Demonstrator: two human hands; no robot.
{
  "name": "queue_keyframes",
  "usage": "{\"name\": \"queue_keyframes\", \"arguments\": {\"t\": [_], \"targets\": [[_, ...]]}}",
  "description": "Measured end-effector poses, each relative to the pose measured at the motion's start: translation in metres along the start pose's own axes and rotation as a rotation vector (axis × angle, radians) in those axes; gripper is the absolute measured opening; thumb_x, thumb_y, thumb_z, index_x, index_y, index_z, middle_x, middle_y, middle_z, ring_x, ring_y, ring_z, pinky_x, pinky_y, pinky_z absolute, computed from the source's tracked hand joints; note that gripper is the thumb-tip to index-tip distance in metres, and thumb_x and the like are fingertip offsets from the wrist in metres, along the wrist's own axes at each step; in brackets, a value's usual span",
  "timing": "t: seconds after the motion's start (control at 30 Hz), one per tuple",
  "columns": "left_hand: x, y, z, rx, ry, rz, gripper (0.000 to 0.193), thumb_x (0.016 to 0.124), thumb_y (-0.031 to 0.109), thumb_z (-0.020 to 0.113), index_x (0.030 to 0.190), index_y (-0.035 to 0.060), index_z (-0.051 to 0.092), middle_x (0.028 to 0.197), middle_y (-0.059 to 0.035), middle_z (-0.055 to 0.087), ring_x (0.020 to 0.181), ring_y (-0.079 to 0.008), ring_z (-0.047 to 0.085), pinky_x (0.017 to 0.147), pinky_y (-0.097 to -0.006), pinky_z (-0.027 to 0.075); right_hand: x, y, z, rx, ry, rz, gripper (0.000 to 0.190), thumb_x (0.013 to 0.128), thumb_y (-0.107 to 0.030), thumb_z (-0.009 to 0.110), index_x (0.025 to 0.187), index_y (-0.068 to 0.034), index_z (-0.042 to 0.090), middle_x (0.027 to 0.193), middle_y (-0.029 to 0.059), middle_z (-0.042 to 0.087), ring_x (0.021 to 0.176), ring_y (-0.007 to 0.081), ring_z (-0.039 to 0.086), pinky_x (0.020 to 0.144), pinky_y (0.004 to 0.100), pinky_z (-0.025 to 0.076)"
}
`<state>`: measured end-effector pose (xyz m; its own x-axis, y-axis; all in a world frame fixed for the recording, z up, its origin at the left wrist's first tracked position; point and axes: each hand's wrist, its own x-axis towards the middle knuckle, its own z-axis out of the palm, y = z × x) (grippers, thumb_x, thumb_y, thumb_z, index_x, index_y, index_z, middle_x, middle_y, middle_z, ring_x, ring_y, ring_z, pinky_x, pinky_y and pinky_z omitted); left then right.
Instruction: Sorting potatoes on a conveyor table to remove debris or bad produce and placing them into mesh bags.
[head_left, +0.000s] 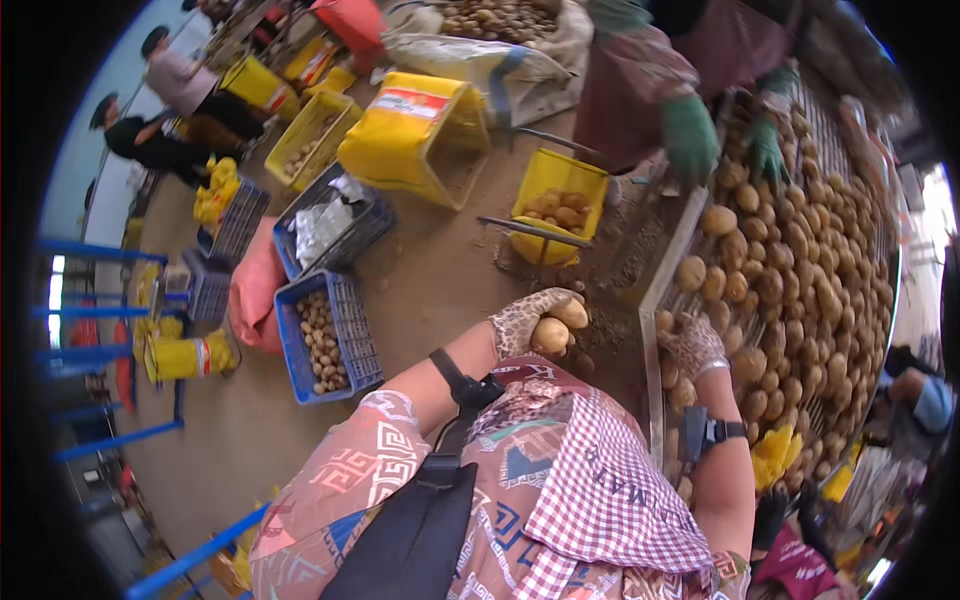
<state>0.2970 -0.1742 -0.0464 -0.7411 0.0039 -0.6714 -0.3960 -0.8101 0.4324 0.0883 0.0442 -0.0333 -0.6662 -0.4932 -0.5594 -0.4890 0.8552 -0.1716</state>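
My left hand, in a leopard-print glove, is closed around two potatoes in front of my apron, left of the sorting table's metal rim. In a matching glove, my right hand reaches over that rim among the potatoes spread across the slatted table. Its fingers are next to a small potato; whether they grip one cannot be made out. A yellow bin with potatoes in it stands beyond my left hand.
Across the table corner a co-worker's green-gloved hands work near the potatoes. A blue crate of small potatoes stands on the floor to the left. A yellow container lies tipped on its side near a large white sack. Soil litters the floor by the table.
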Motion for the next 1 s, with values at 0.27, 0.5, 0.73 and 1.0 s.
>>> {"name": "queue_keyframes", "arguments": {"t": [0.27, 0.5, 0.73, 1.0], "targets": [[-0.060, -0.041, -0.160, -0.581, 0.199, 0.366, 0.030, 0.089, 0.034, 0.057, 0.109, 0.0114, 0.056, 0.095, -0.0129, 0.065, 0.069, -0.0242, 0.065, 0.053, -0.0350, 0.054, -0.010, -0.009, -0.004, 1.318, -0.098, 0.005, 0.067, 0.076, -0.034, 0.074, 0.131, -0.010, 0.047, 0.121, 0.0135, 0.056, 0.098, 0.0309, 0.062, 0.084, 0.0432, 0.053], [-0.125, -0.163, -0.285, -1.358, 0.344, 0.686, 0.032, 0.089, 0.038, 0.049, 0.099, 0.0096, 0.058, 0.089, -0.0134, 0.065, 0.076, -0.0309, 0.065, 0.065, -0.0466, 0.056, 0.028, -0.231, 0.040, 1.130, -0.806, -0.417, 0.050, 0.088, -0.026, 0.061, 0.129, -0.001, 0.046, 0.119, 0.0122, 0.056, 0.106, 0.0228, 0.057, 0.081, 0.0358, 0.052], [-0.271, -0.241, -0.446, -0.054, 1.161, 1.301, 0.032, 0.087, 0.038, 0.054, 0.102, 0.0095, 0.055, 0.091, -0.0111, 0.062, 0.087, -0.0306, 0.060, 0.081, -0.0533, 0.049, -0.067, -0.474, 0.104, 0.799, -1.318, -0.578, 0.066, 0.089, -0.034, 0.061, 0.142, -0.010, 0.031, 0.137, 0.0144, 0.042, 0.111, 0.0278, 0.055, 0.084, 0.0437, 0.052], [-0.259, -0.147, -0.377, -1.353, 1.180, 0.851, 0.062, 0.093, 0.049, 0.044, 0.140, 0.0099, 0.034, 0.137, -0.0149, 0.042, 0.125, -0.0339, 0.042, 0.099, -0.0556, 0.037, 0.035, -0.367, 0.120, 0.917, -1.025, -0.454, 0.057, 0.094, -0.028, 0.055, 0.142, -0.013, 0.030, 0.137, 0.0139, 0.042, 0.118, 0.0327, 0.051, 0.085, 0.0430, 0.051]]}}
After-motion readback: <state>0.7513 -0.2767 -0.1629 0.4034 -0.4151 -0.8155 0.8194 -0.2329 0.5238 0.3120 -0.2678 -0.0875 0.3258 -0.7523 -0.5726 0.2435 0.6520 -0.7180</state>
